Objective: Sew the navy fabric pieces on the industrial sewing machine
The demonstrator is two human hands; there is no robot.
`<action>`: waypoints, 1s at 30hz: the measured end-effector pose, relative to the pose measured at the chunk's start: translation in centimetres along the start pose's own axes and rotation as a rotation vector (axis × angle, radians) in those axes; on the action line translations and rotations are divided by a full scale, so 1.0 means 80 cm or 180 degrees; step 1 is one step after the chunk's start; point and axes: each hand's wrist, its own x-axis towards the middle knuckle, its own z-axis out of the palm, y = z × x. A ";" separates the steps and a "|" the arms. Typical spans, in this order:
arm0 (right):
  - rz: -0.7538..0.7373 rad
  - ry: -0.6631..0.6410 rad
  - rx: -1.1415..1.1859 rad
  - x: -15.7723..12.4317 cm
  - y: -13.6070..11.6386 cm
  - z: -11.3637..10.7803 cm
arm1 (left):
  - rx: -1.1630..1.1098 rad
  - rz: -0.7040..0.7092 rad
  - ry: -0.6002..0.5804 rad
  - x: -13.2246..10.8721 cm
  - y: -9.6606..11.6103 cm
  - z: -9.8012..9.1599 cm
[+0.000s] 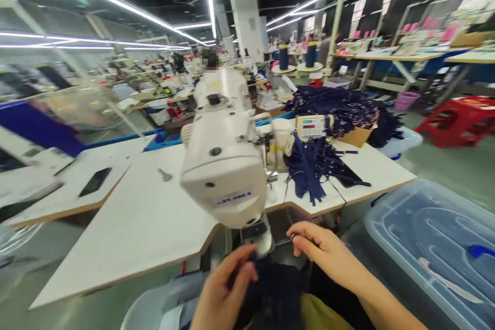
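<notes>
Looks like positioning navy cloth (280, 283) just in front of sewing machine (224, 165). Curling left hand (226, 286) narrow at cloth, can't confirm grip, blurred. Pinching tiny dark-and-light piece (293, 236) in right hand (323, 248). Probably calls for steadying cloth, then controlled two-handed guiding.

- A sewing machine (226, 170) is mounted on the bench (147, 232), fabric (280, 283) held before it.
- Strips (307, 167) are heaped to its right, before the control panel (311, 127).
- Thread cones (283, 56) are stood behind the panel.
- A phone-like slab (95, 182) is laid left.
- A bin (425, 242) is placed right of the bench.
</notes>
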 end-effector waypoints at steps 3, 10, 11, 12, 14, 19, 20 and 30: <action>-0.0222 -0.0148 -0.0754 -0.001 -0.005 0.027 | -0.0340 -0.0075 -0.0710 0.006 0.007 0.033; 0.0016 -0.0369 -0.0784 0.002 0.007 0.047 | -0.0509 -0.0140 -0.0714 0.001 0.003 0.036; 0.0010 -0.0376 -0.0804 0.003 0.006 0.049 | -0.0450 -0.0119 -0.0697 0.000 0.003 0.036; -0.0018 -0.0389 -0.0832 0.003 0.005 0.050 | -0.0370 -0.0077 -0.0660 0.000 0.002 0.036; -0.0080 -0.0385 -0.0900 0.004 0.004 0.053 | -0.0204 0.0039 -0.0574 0.000 -0.001 0.038; -0.0128 -0.0466 -0.0817 0.003 0.004 0.057 | 0.0352 0.0435 -0.0203 -0.004 -0.013 0.045; -0.0088 -0.0554 -0.0709 0.002 0.003 0.057 | 0.0405 0.0549 -0.0182 -0.005 -0.014 0.045; 0.0358 -0.1073 -0.0258 0.006 0.012 0.051 | 0.0764 0.1352 -0.0544 -0.013 -0.018 0.039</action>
